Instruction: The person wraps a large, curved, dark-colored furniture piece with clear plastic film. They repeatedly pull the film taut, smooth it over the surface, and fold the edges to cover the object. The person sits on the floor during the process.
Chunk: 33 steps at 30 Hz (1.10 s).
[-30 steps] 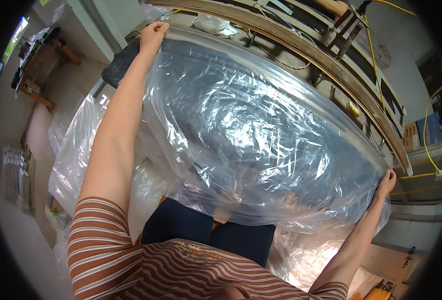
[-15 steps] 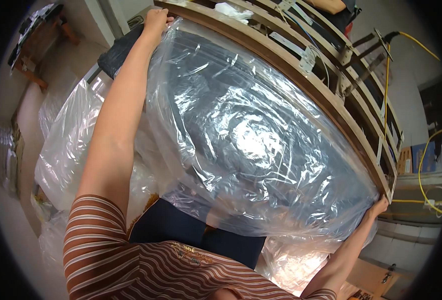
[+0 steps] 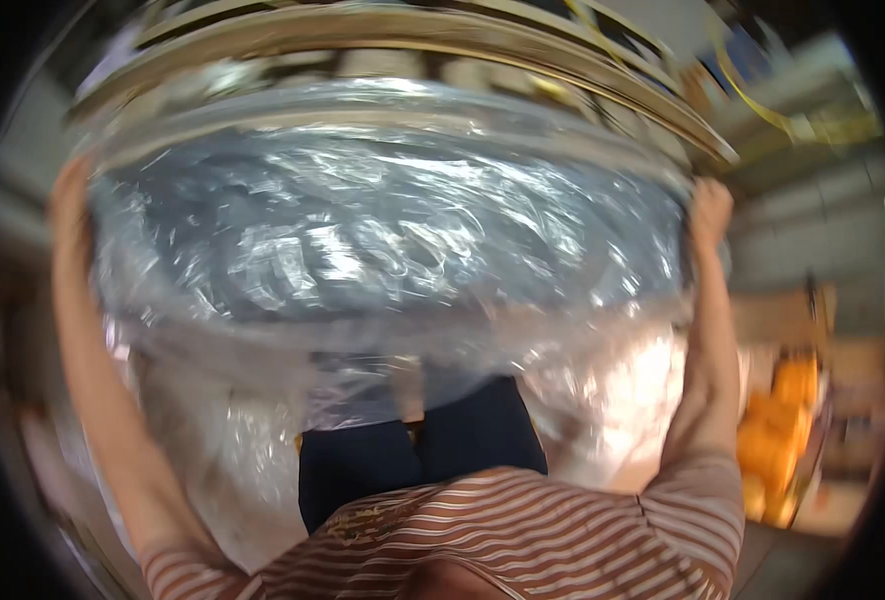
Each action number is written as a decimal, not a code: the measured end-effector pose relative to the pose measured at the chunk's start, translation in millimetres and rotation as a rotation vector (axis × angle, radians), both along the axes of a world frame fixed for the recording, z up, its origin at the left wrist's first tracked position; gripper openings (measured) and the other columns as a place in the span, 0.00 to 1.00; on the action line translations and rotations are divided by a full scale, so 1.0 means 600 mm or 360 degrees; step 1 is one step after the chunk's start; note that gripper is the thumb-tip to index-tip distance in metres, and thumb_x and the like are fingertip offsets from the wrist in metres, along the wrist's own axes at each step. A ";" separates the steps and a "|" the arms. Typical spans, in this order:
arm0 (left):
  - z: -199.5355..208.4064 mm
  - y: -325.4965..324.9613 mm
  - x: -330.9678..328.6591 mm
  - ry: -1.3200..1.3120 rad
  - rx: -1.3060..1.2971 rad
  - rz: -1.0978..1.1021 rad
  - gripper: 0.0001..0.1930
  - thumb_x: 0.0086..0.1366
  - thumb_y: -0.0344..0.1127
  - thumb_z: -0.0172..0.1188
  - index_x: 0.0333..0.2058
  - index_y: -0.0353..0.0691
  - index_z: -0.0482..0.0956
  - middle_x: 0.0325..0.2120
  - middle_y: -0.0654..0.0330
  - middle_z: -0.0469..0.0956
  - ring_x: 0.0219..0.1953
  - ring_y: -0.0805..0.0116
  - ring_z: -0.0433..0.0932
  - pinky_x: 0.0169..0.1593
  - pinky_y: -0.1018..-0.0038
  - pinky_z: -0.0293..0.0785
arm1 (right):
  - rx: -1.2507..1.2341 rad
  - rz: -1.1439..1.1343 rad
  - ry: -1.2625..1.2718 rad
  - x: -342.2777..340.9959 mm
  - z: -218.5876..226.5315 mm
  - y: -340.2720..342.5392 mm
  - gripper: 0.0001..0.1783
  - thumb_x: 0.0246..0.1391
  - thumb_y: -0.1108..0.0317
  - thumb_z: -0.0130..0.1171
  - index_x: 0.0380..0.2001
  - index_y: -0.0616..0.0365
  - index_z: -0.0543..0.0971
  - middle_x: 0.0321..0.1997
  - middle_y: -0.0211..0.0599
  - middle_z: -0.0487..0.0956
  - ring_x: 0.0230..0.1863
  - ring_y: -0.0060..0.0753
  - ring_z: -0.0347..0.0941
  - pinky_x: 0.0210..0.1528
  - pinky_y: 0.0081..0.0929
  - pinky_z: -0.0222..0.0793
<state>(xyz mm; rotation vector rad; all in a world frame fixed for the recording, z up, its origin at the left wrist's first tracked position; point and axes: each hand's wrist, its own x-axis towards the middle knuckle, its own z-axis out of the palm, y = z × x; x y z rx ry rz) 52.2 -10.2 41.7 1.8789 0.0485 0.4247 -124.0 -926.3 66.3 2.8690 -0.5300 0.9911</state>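
Motion blur softens the whole view; the background behind the clear plastic sheet point(image 3: 383, 240) is hard to make out, apart from a curved wooden frame point(image 3: 413, 30) above and blurred orange shapes point(image 3: 778, 450) at lower right. The sheet spans between raised arms, the left hand point(image 3: 68, 200) and right hand point(image 3: 708, 210) each clenched on an edge, its lower part draping toward the striped shirt point(image 3: 523, 540).

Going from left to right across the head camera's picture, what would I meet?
Left hand gripping one edge of the sheet → clear plastic sheet stretched wide between both hands → right hand gripping the other edge → blurred orange things at the far right.
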 end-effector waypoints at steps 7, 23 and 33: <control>0.012 0.494 -0.056 0.0449 0.1302 0.0942 0.28 0.62 0.57 0.51 0.49 0.38 0.76 0.45 0.50 0.77 0.46 0.55 0.76 0.51 0.67 0.68 | 0.0106 0.0245 0.0266 -0.147 -0.014 0.198 0.20 0.54 0.55 0.52 0.44 0.57 0.75 0.48 0.42 0.74 0.50 0.45 0.68 0.51 0.43 0.62; 0.036 -0.582 -0.196 -0.0383 0.0808 -0.0820 0.07 0.64 0.30 0.54 0.32 0.34 0.66 0.29 0.57 0.69 0.32 0.69 0.68 0.39 0.79 0.64 | 0.0432 -0.0233 0.0666 -0.087 -0.013 0.093 0.38 0.59 0.40 0.41 0.64 0.55 0.57 0.70 0.52 0.49 0.71 0.53 0.42 0.65 0.59 0.41; -0.005 -0.177 -0.245 -0.0096 0.0937 -0.0467 0.08 0.63 0.28 0.56 0.28 0.38 0.66 0.22 0.70 0.58 0.25 0.82 0.55 0.29 0.85 0.53 | 0.0256 0.0413 0.0390 -0.148 -0.054 0.188 0.36 0.56 0.44 0.46 0.62 0.54 0.61 0.69 0.43 0.53 0.70 0.50 0.45 0.66 0.53 0.41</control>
